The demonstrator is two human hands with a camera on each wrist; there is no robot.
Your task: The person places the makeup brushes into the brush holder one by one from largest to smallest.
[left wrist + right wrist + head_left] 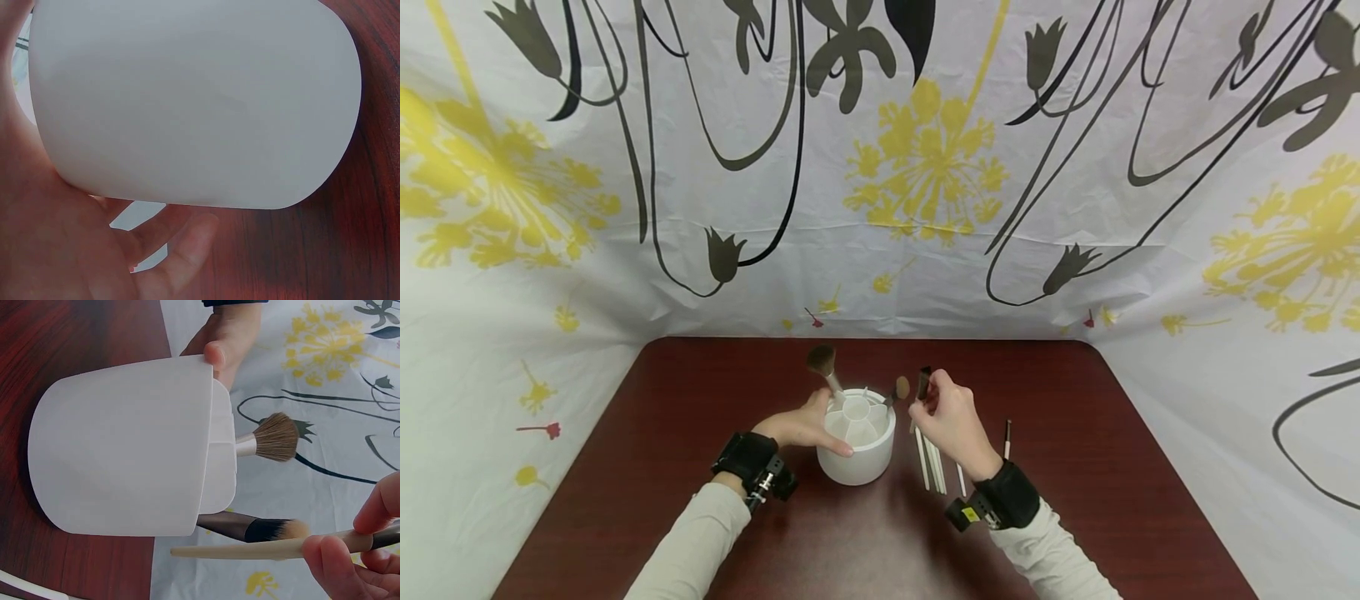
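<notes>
A white round organizer [856,461] with several compartments stands on the table. My left hand [797,427] grips it from the left side, thumb at the near rim; its wall [200,106] fills most of the left wrist view. A fluffy brown makeup brush [277,437] and a tan-tipped makeup brush [228,526] stick up out of the organizer, bristles upward. To the right of the organizer, my right hand [952,418] pinches another makeup brush [250,551] by its pale handle. That handle's tapered end points down, and its dark bristle end is up by the fingers.
Several pale-handled sticks [934,467] lie on the dark red table [737,550] below my right hand. One dark-tipped brush [1007,437] lies farther right, by the right wrist. A patterned cloth [880,283] hangs behind the table.
</notes>
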